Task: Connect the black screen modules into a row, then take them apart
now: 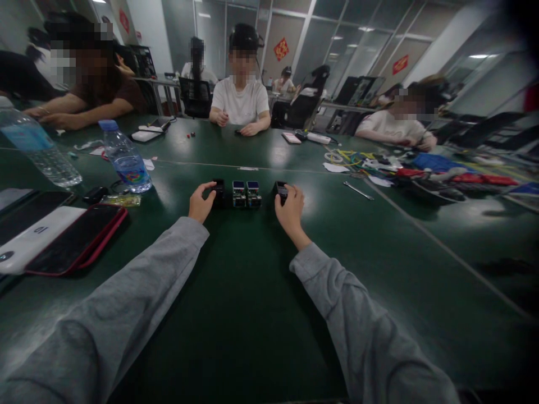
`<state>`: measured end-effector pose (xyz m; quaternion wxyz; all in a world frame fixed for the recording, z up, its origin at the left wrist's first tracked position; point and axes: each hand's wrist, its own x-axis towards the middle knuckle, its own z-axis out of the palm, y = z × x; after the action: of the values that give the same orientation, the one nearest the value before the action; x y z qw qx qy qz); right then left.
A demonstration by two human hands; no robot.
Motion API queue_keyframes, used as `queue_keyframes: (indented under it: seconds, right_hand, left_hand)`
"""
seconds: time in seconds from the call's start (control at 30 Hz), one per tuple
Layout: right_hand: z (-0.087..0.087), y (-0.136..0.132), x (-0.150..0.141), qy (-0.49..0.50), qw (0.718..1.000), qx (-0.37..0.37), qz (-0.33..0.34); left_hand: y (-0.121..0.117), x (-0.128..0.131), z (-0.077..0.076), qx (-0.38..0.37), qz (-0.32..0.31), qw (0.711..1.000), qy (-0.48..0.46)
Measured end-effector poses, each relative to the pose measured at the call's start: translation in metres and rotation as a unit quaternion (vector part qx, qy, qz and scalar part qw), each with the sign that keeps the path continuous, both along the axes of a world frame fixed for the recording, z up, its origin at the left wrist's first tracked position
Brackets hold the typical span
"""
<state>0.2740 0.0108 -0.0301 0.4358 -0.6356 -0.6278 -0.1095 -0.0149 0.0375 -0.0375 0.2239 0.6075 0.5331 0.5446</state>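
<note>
Both my arms, in grey sleeves, reach forward over the dark green table (252, 269). My left hand (201, 202) grips the left side of a small black box-shaped piece (219, 194) between thumb and fingers. A similar black open-topped case (280, 187) is in my right hand (291, 206), whose fingers curl round its right side. Between the two hands, side by side, stand two small electronic modules, a left module (238, 194) and a right module (254, 194). Each has a little dark screen on top and board parts below. Neither hand touches these modules.
To the left are two water bottles, a larger one (42, 148) and a smaller one (126, 157), and several phones, one in a red case (80, 238). A wrench (357, 191) and tangled cables (357, 160) lie right. Other people sit around the table.
</note>
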Motion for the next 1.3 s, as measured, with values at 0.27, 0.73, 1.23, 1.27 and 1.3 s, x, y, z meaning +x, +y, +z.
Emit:
queue_keyframes:
  seconds: [0.27,0.73,1.23,1.27,1.3]
  right_hand:
    - [-0.004,-0.001,-0.003,0.032,0.994,-0.072,0.071]
    - [0.000,-0.007,-0.010,-0.025,0.990,-0.111,0.087]
    - [0.005,-0.013,-0.014,-0.057,0.987,-0.099,0.114]
    - [0.005,-0.013,-0.014,-0.054,0.988,-0.096,0.112]
    - [0.005,-0.013,-0.014,-0.051,0.988,-0.093,0.111]
  left_hand:
    - [-0.002,0.001,0.001,0.000,-0.024,1.000,0.014]
    - [-0.005,0.003,0.005,0.020,-0.038,0.998,0.055]
    - [-0.010,0.004,0.011,0.015,-0.078,0.993,0.091]
    - [-0.012,0.004,0.012,0.017,-0.080,0.992,0.100]
    - [-0.013,0.005,0.013,0.021,-0.084,0.990,0.109]
